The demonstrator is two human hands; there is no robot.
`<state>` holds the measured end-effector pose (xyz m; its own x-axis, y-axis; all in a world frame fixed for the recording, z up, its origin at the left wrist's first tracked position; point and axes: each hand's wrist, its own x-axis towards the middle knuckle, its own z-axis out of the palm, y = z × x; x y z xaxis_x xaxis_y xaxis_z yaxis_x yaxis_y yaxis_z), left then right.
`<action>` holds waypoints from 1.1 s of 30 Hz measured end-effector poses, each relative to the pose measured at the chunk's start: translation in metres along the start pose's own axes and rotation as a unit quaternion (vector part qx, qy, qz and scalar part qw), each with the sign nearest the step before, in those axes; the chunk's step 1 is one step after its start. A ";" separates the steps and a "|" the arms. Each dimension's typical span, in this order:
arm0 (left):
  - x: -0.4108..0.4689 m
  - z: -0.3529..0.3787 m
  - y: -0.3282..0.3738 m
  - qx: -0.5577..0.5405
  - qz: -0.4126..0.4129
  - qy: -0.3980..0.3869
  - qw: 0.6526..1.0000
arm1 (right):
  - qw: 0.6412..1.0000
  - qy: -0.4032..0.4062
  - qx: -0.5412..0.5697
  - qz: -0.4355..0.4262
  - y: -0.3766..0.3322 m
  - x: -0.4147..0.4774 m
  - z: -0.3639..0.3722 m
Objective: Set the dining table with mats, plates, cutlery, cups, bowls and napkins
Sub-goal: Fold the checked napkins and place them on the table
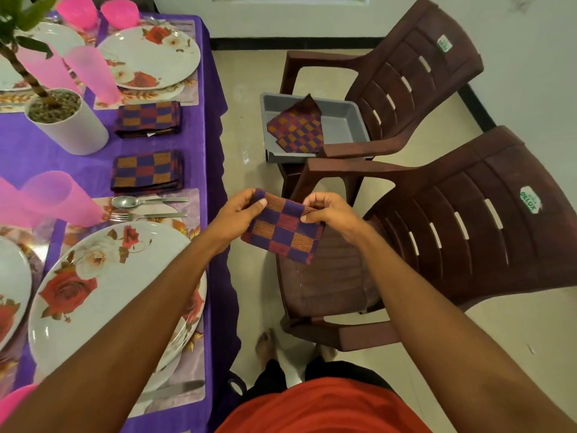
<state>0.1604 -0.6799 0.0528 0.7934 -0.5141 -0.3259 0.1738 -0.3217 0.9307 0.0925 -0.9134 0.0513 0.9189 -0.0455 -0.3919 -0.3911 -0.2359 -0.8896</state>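
A folded checked napkin (282,231) in purple, orange and red hangs in the air between the table edge and the near chair. My left hand (240,214) pinches its top left corner and my right hand (327,214) pinches its top right corner. Two folded napkins (148,118) (146,171) of the same cloth lie on the purple tablecloth (46,154). Floral plates (106,292) (150,57) sit on mats, with a spoon (146,200) and a fork (146,215) beside the near plate. Pink cups (59,198) (92,73) stand close by.
A grey tray (340,115) on the far brown plastic chair (406,76) holds more checked napkins (296,129). A second brown chair (452,239) stands just right of my hands. A potted plant in a white pot (67,123) stands on the table. Pink bowls (120,12) sit at the far end.
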 end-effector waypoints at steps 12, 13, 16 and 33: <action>-0.051 0.016 0.017 0.147 0.140 0.136 0.970 | 0.965 -0.128 -0.208 -0.099 -0.052 -0.008 0.033; -0.058 0.018 0.017 0.139 0.139 0.145 0.970 | 0.965 -0.140 -0.201 -0.097 -0.052 -0.012 0.034; -0.078 0.026 0.016 0.153 0.150 0.176 0.961 | 0.964 -0.183 -0.177 -0.080 -0.057 -0.025 0.039; -0.243 -0.070 -0.014 -0.050 0.031 0.085 0.995 | 0.919 -0.378 -0.106 -0.035 -0.085 -0.050 0.136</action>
<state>0.0059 -0.4943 0.1308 0.8898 -0.3869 -0.2418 0.1711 -0.2082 0.9630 0.0727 -0.7589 0.1148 0.6121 0.6453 -0.4571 -0.2389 -0.4001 -0.8848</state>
